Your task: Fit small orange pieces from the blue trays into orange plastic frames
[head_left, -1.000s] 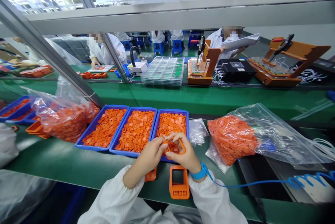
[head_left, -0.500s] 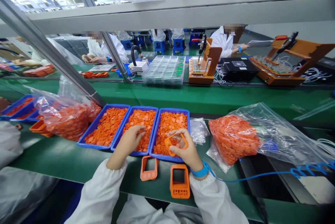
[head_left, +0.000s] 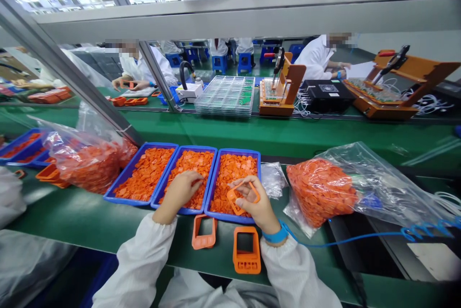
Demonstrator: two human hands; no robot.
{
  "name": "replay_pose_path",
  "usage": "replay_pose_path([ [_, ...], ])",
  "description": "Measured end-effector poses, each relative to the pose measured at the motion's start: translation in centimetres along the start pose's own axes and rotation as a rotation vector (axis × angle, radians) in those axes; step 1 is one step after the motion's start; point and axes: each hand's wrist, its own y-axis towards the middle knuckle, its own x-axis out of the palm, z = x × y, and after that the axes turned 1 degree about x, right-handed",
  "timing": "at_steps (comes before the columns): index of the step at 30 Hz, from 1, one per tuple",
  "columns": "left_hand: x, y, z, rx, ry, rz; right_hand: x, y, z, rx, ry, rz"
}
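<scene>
My right hand [head_left: 257, 202] grips an orange plastic frame [head_left: 236, 204] with a square opening, tilted above the right-hand blue tray [head_left: 260, 168]. My left hand [head_left: 182, 188] is over the middle blue tray [head_left: 154, 201], its fingers curled close together at the small orange pieces [head_left: 198, 159]. Whatever lies between those fingertips is too small to make out. On the green bench in front of the trays lie a lighter orange housing [head_left: 204, 241] and a deeper orange housing [head_left: 247, 268]. A blue wrist strap [head_left: 276, 236] circles my right wrist.
A third blue tray [head_left: 111, 197] of orange pieces stands at left. Clear bags of orange pieces lie left [head_left: 90, 164] and right [head_left: 320, 188]. A coiled blue cord [head_left: 425, 232] runs rightward. Beyond, orange fixtures [head_left: 277, 106] stand before co-workers in white.
My left hand has shifted slightly right over the middle tray, its fingers drawn closer together. The frame in my right hand has tilted a little. Across the bench, a co-worker has leaned rightward.
</scene>
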Motion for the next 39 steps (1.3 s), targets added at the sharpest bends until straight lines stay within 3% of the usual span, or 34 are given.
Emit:
replay_pose_path([
  [6, -0.2, -1.6, 3.3, -0.059, -0.296, 0.085, 0.1, 0.0, -0.1, 0.013, 0.037, 0.012],
  [12, 0.8, -3.8, 7.4, -0.039, -0.561, 0.035, -0.1, 0.0, -0.1, 0.030, 0.081, 0.011],
  [19, 2.0, -4.2, 9.1, 0.069, -0.724, 0.020, -0.2, 0.0, -0.2, 0.046, 0.134, -0.012],
  [24, 2.1, -3.8, 10.2, 0.154, -0.697, 0.004, 0.0, 0.0, -0.4, 0.052, 0.141, -0.037],
  [28, 3.1, -3.9, 11.3, 0.119, -0.597, -0.010, 0.2, 0.0, -0.5, 0.027, 0.122, -0.019],
  [33, 4.5, -3.5, 11.2, 0.081, -0.543, 0.076, 0.4, 0.1, -0.6, -0.004, 0.078, 0.021],
  [39, 2.5, -3.5, 10.5, 0.089, -0.462, 0.144, 0.0, 0.3, -0.5, -0.045, 0.071, 0.162],
])
